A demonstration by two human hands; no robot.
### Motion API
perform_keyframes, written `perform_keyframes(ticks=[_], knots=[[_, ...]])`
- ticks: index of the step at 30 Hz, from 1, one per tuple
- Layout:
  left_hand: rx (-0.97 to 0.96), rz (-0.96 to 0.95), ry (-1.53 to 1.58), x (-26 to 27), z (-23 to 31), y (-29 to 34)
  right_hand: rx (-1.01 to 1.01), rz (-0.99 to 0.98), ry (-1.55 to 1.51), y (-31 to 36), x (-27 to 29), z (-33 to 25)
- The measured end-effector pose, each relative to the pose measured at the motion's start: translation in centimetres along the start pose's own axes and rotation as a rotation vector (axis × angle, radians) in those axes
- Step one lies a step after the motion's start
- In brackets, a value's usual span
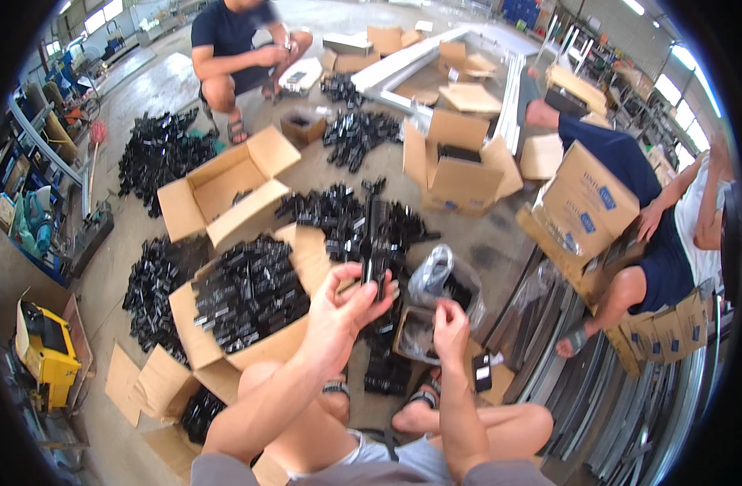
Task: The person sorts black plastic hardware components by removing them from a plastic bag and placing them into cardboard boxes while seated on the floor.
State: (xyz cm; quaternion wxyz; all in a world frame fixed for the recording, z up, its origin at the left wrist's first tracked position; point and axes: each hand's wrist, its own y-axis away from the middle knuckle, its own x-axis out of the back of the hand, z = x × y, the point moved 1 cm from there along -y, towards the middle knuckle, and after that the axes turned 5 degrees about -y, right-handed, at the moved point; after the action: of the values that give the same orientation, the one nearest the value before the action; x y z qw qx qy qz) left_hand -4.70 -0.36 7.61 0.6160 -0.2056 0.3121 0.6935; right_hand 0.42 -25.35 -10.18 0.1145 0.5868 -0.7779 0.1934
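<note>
- Black metal part [377, 243] is sticking up from the left hand [339, 312], whose fingers are curling tight around its bottom end.
- Cardboard box [201, 340] full of black parts is sitting on the floor at the left.
- Right hand [449, 324] is pinching something tiny; I cannot tell what.
- Clear plastic bag [432, 271] is lying just behind it.

Glossy black plastic part [377, 235]; matt cardboard box [217, 356].

black brackets [377, 235] | brown cardboard box [197, 336] | yellow machine [45, 350]
</note>
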Motion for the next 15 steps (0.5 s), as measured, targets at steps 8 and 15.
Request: perform_keyframes(ticks=[8,15], knots=[[-0.032,0.009,-0.054,1.0,-1.1,0.4,0.233,-0.106,-0.566,2.0,-0.3,-19.3],[-0.030,-0.026,-0.046,0.7,-1.5,0.8,0.619,-0.098,-0.251,1.6,-1.6,-19.8]])
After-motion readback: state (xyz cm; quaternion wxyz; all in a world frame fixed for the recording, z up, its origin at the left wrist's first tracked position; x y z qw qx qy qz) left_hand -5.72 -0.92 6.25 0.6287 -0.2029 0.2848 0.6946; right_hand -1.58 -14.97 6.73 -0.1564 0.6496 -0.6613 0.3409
